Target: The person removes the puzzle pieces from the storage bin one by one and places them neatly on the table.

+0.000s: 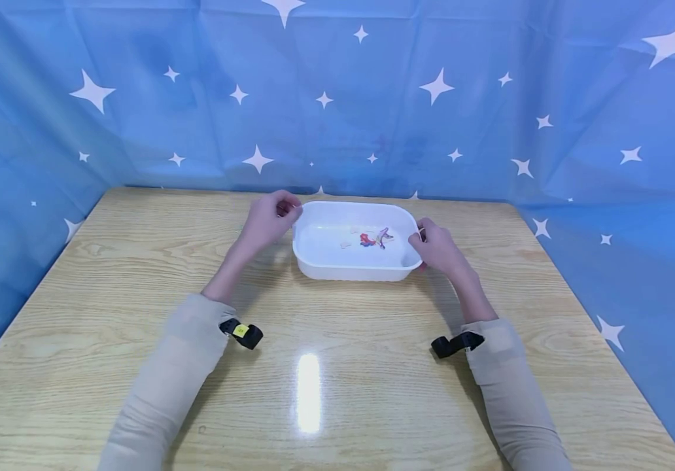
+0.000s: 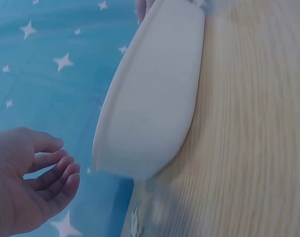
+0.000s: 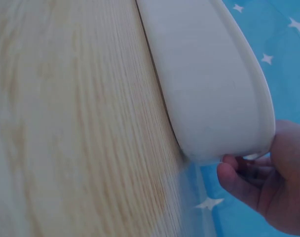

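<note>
A white rectangular plastic basin with rounded corners stands near the table's far edge. On its floor lie a small red-and-blue piece, a purplish piece and pale scraps. My right hand grips the basin's right end, thumb over the rim and fingers below it in the right wrist view. At the opposite end is my left hand, its fingers loosely bent. The left wrist view shows a gap between that hand and the basin, with nothing in the fingers.
The wooden table reaches back to a blue curtain with white stars, which also hangs at both sides. A small shiny object lies by the table edge in the left wrist view. Both wrists carry black camera straps.
</note>
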`<state>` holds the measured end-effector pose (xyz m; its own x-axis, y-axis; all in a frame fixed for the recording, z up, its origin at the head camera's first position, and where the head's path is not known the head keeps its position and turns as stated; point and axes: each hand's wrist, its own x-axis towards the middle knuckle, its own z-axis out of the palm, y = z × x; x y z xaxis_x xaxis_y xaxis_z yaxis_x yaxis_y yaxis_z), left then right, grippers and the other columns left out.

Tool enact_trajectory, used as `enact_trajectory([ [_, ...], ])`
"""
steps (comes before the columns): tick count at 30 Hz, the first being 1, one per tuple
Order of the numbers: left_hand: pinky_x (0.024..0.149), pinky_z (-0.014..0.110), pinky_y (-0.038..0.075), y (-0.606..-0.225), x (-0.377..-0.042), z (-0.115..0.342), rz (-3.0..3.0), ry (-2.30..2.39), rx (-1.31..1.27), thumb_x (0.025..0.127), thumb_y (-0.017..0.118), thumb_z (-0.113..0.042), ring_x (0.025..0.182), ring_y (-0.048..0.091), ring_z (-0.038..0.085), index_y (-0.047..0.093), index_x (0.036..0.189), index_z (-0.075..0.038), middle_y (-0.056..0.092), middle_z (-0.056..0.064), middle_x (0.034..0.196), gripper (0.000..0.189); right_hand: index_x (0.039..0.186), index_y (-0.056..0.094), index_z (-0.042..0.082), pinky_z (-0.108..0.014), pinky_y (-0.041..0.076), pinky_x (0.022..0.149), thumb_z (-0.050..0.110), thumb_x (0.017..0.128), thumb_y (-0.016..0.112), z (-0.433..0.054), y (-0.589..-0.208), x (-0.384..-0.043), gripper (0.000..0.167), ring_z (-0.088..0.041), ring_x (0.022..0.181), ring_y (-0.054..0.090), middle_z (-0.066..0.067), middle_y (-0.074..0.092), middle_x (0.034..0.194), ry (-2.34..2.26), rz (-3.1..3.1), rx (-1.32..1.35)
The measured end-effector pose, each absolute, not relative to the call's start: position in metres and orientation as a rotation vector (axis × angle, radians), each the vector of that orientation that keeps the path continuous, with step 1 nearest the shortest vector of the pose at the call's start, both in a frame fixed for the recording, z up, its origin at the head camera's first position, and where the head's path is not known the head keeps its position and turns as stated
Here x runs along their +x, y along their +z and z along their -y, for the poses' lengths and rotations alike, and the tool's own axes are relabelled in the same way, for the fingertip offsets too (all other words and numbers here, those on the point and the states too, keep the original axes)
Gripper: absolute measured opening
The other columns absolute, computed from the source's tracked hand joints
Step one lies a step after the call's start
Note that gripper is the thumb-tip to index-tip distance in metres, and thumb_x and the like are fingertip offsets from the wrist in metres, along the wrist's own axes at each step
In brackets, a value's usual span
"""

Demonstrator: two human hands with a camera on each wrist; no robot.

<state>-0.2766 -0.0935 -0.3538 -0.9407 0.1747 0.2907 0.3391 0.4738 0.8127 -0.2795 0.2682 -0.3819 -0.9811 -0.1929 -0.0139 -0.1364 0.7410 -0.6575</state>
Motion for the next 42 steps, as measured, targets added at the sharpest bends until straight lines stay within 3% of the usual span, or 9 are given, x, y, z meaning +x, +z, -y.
enact_trajectory([
  [10,0.080,0.033,0.052,-0.354,-0.277,0.056,2.595,-1.422,-0.590,0.095,0.062,-0.005,0.086,0.063,0.025,0.068,0.108,0.005,0.066,0.013,0.091,0.017,0.133,0.045,-0.011,-0.043,0.057,0.053,0.017,0.101,0.044,-0.268,-0.382,-0.278,0.043,-0.027,0.063,0.062,-0.026,0.060,0.101,-1.050,-2.870,-0.282],
  [33,0.088,0.033,0.051,-0.372,-0.295,0.006,3.058,-1.248,-0.521,0.095,0.065,-0.006,0.102,0.061,0.026,0.063,0.120,0.004,0.065,0.016,0.111,0.027,0.132,0.045,-0.011,-0.041,0.057,0.053,0.018,0.099,0.044,-0.267,-0.381,-0.278,0.044,-0.026,0.067,0.062,-0.026,0.059,0.102,-1.032,-2.886,-0.272],
  [42,0.084,0.035,0.049,-0.381,-0.300,-0.002,3.102,-1.187,-0.463,0.090,0.072,-0.005,0.094,0.059,0.026,0.067,0.107,0.002,0.065,0.013,0.105,0.019,0.136,0.043,-0.010,-0.043,0.058,0.055,0.018,0.101,0.044,-0.267,-0.381,-0.279,0.045,-0.030,0.073,0.063,-0.027,0.058,0.108,-1.031,-2.860,-0.251],
])
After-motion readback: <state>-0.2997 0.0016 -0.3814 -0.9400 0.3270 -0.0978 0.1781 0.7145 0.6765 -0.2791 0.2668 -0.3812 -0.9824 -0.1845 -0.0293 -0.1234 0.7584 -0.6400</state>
